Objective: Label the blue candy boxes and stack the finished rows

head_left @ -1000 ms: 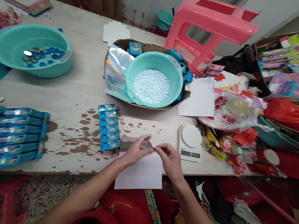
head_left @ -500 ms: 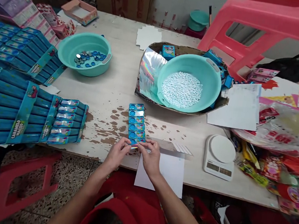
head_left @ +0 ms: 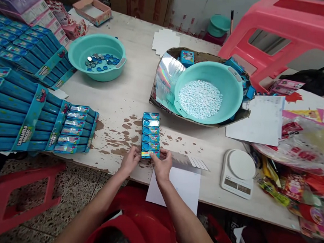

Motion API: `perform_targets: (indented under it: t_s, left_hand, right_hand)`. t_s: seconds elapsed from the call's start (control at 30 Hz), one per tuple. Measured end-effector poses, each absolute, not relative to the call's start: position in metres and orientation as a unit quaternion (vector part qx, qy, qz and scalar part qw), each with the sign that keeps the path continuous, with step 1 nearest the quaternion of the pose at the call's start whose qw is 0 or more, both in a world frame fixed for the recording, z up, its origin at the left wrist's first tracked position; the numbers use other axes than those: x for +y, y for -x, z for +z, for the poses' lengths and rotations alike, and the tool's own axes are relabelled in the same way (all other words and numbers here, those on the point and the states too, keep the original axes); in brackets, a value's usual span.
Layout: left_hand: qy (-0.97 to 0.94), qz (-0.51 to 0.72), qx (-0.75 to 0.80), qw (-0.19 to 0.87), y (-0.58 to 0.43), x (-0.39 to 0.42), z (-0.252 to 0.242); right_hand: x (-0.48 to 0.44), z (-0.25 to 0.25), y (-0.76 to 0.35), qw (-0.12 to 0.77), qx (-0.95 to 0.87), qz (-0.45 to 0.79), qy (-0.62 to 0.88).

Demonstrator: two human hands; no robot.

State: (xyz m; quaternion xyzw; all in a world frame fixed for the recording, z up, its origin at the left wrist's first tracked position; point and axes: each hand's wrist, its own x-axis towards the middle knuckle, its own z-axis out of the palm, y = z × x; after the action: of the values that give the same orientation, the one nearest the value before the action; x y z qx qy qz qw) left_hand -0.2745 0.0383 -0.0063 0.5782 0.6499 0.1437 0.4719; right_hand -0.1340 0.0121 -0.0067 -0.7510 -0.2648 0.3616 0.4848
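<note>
A row of several small blue candy tins (head_left: 150, 133) lies on the worn table (head_left: 124, 103), running away from me. My left hand (head_left: 130, 160) and my right hand (head_left: 163, 164) pinch the nearest tin (head_left: 150, 153) from either side, fingers curled against it. A clear plastic sleeve (head_left: 181, 161) lies just right of my right hand, on a white sheet (head_left: 183, 185) that overhangs the table edge.
A teal basin of white pellets (head_left: 208, 91) sits in a cardboard tray behind the row. A second teal basin with blue caps (head_left: 98, 57) stands at the left. Stacked blue packs (head_left: 23, 113) fill the left. A white scale (head_left: 238, 173) and a pink stool (head_left: 286, 30) stand at the right.
My hands left the clear sleeve and white sheet and moved left to the near end of the tin row, closing on the last tin. The camera swung left.
</note>
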Motion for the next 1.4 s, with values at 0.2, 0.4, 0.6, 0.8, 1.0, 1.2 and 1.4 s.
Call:
perform_targets:
  t_s: [0.2,0.4,0.6,0.8,1.0,1.2,1.4]
  left_hand:
    - [-0.723,0.100,0.622,0.285,0.262,0.000,-0.001]
    - [-0.798,0.012,0.547,0.252,0.254,-0.007,0.043]
    - [-0.846,0.132,0.419,0.302,0.142,0.017,0.048]
    - [-0.854,-0.053,0.466,0.226,0.076,0.049,-0.018]
    - [-0.832,-0.045,0.501,0.234,0.077,0.058,-0.032]
    - [-0.841,-0.053,0.462,0.277,0.073,0.060,-0.031]
    - [-0.852,-0.070,0.441,0.272,0.074,0.059,-0.038]
  right_hand:
    - [0.012,-0.001,0.126,0.450,-0.357,0.327,0.751]
    - [-0.002,0.039,0.060,0.353,-0.521,0.193,0.753]
    - [-0.044,-0.026,-0.015,0.261,-0.528,0.100,0.802]
    - [-0.074,-0.081,-0.020,0.302,-0.493,0.119,0.807]
    - [-0.054,-0.065,-0.029,0.241,-0.519,0.112,0.813]
    - [-0.036,-0.062,-0.033,0.143,-0.601,0.002,0.786]
    - [-0.060,-0.065,-0.037,0.140,-0.656,0.003,0.742]
